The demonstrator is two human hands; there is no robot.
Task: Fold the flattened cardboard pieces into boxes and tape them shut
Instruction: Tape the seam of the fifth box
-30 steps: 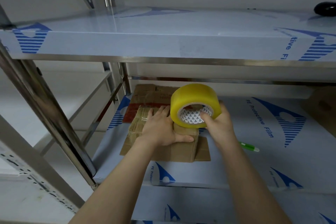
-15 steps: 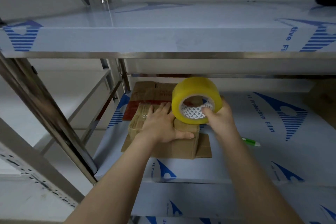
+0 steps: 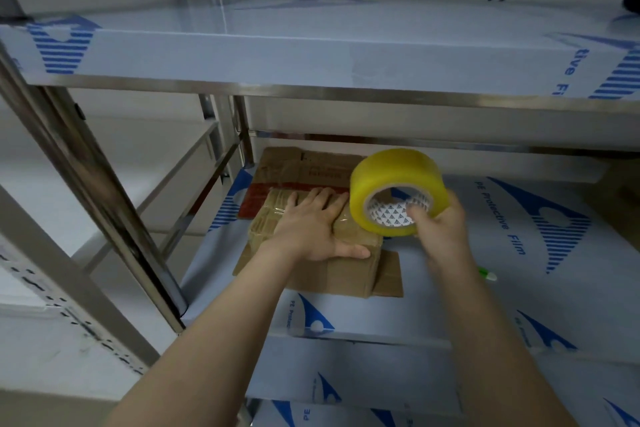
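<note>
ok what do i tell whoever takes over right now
Left hand: flat, pressing down on the box.
Right hand: holds the tape roll, thumb in its core, just right of the box.
Done: box folded, shiny tape across its top.
To do: finish that seam if needed, then fold and tape the flat cardboard behind it.

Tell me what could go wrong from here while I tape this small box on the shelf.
The left hand only presses flat on the small brown cardboard box, which sits on loose flattened cardboard sheets; a pull on the tape may slide it.
The right hand grips the yellow tape roll close under the upper steel shelf; raising it may knock the edge.
The right forearm may sweep the green pen off.
</note>
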